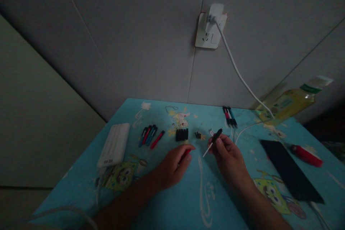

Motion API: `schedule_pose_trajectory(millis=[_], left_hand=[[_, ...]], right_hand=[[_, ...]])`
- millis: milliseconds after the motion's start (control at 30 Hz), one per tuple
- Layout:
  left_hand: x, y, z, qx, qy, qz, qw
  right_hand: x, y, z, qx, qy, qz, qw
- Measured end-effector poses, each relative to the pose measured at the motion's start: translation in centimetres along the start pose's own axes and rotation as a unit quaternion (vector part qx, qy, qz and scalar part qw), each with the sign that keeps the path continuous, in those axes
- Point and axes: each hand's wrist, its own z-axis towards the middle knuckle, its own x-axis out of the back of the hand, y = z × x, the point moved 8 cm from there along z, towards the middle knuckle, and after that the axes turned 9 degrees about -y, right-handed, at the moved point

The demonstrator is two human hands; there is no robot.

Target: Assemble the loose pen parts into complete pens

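- Dim room, grey panelled wall; a blue cartoon-print table point(188, 201) fills the lower field. Landmark: the black caps point(182, 134) near the table's middle.
- Left hand point(172, 165): just in front of the caps, knuckles up, fingers curled shut around a red pen part point(186, 153) whose end shows at the fingertips. Forearm enters from the lower left and lies along the table.
- Right hand point(229, 156): in front and to the right of the caps, wrist low, fingers pinched shut on a refill point(214, 139), its black end pointing up and away, its thin white end pointing down toward the left hand.
- Small black bits point(198, 135) and springs point(211, 132) lie just right of the caps, behind the refill.
- Pens point(149, 136) lie in a loose group left of the caps; a power bank point(113, 145) lies farther left.
- Two more pens point(229, 116) lie right of and behind the caps, next to a white cable point(237, 70) that runs up to a wall plug point(212, 19).
- Far right of the caps: a dark phone point(291, 174), a red lighter point(306, 155) and a tilted bottle point(292, 101).
- Risks, as judgement: the pinch on the thin refill is slight, so it may slip or bend if pressed off-axis into the red part; poor light makes alignment harder; a sweep of the right wrist could scatter the loose springs off the table.
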Motion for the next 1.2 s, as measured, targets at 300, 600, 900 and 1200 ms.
schedule_pose_trajectory(millis=[300, 600, 900, 1200], left_hand=[[-1.5, 0.4, 0.0, -0.014, -0.037, 0.165, 0.985], [-1.5, 0.0, 0.0, -0.003, -0.013, 0.166, 0.986], [-1.0, -0.6, 0.0, 0.005, 0.008, 0.128, 0.992], [-0.8, -1.3, -0.2, 0.013, 0.009, 0.136, 0.991]], right_hand=[[-2.6, -0.1, -1.2, 0.033, -0.004, -0.102, 0.994], [-2.0, -0.7, -1.4, 0.036, 0.031, -0.150, 0.988], [-3.4, -0.1, -1.6, 0.045, -0.008, -0.155, 0.987], [-5.2, -1.2, -1.7, 0.086, -0.142, -0.304, 0.938]])
